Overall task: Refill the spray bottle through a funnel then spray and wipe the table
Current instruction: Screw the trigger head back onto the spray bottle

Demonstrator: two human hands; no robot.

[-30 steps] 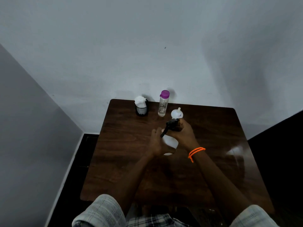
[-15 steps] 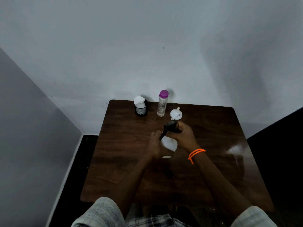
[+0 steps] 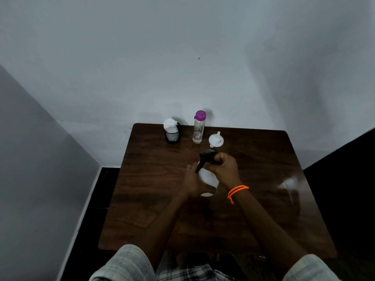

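Right grip (image 3: 222,169): curled round the black sprayer head (image 3: 207,156) of one white spray bottle (image 3: 209,180).
Left grip (image 3: 191,182): bottle body held, fingers wrapped.
Tabletop (image 3: 152,199) far edge: one funnel (image 3: 216,139), one water bottle (image 3: 198,127).

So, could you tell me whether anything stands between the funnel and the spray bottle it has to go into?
Yes: the black spray head is on the bottle, closing its mouth. The right hand grips that head; the left hand holds the body. The funnel lies just behind, with bare table between them.
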